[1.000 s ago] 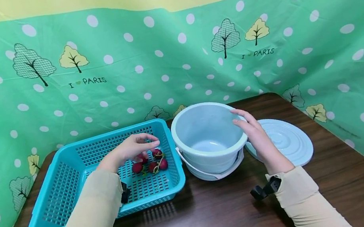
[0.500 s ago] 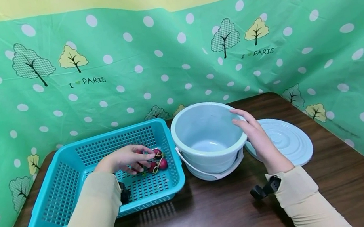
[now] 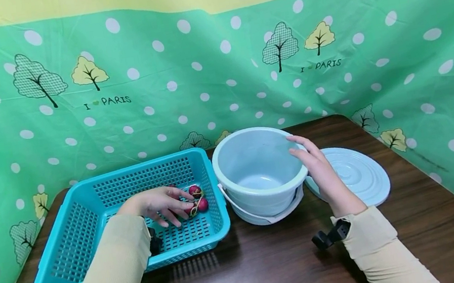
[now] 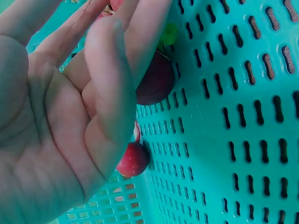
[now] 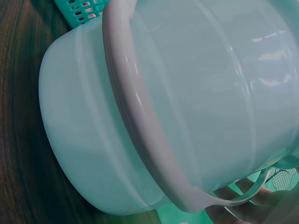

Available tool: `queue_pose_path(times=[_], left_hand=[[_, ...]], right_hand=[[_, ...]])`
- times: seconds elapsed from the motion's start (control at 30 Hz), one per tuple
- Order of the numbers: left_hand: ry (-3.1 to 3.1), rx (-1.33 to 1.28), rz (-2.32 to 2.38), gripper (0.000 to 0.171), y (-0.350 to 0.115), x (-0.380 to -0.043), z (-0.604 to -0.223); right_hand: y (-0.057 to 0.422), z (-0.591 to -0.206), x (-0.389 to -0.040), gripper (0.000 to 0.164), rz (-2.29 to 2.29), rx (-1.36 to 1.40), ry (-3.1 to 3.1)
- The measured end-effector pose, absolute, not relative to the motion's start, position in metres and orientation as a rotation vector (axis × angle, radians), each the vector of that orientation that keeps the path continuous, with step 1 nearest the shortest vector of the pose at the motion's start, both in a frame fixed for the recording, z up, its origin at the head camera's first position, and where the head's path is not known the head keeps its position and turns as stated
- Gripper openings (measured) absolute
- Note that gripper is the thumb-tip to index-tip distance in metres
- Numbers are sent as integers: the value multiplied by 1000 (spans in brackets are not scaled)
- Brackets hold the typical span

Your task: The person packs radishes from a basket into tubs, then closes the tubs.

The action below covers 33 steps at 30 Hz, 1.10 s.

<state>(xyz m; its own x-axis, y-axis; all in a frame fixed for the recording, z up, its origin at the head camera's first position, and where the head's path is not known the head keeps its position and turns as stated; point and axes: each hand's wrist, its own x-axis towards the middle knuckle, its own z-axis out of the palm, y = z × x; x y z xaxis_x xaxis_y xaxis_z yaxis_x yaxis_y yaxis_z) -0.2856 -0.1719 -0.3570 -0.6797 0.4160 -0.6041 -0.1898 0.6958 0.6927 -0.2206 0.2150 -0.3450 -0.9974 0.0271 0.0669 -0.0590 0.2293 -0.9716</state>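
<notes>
Dark wooden counter (image 3: 292, 261): my left hand (image 3: 158, 205) hangs loose over round red radishes (image 3: 203, 204); my right hand (image 3: 323, 173) grips, at three o'clock, a pale-blue plastic bucket (image 3: 257, 201).

A dotted cloth (image 3: 206, 72) backs the wooden table (image 3: 270, 267).

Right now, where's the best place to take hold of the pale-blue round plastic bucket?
Probably the middle of the off-white curved plastic handle, coming from the near side. The bucket stands upright, and the handle hangs in one loop across its near wall. The right hand, at the bucket's right side, could help steady it while the handle is raised.
</notes>
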Motion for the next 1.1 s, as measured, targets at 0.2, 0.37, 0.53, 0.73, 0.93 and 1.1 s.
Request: queue_pose_path(times=[0.2,0.37,0.53,0.73,0.93,1.1], left_hand=[[2081,170,949,55,-169,-283,-356],[2042,153,927,62,-165,-281,-354],[2026,133,927,68,-164,-279,-353],[2020,126,926,74,-164,-280,-354],[2017,124,923,75,-164,-281,-355],[2020,124,938,68,-165,-281,-356]], right_hand=[[215,-345,-221,53,1913,32,-2409],[215,-345,-221,53,1920,31,-2407],[216,-345,-221,54,1922,30,-2403],[216,-345,-221,53,1920,25,-2401],[215,-345,-221,53,1914,29,-2401],[215,-345,-221,53,1912,30,-2404]])
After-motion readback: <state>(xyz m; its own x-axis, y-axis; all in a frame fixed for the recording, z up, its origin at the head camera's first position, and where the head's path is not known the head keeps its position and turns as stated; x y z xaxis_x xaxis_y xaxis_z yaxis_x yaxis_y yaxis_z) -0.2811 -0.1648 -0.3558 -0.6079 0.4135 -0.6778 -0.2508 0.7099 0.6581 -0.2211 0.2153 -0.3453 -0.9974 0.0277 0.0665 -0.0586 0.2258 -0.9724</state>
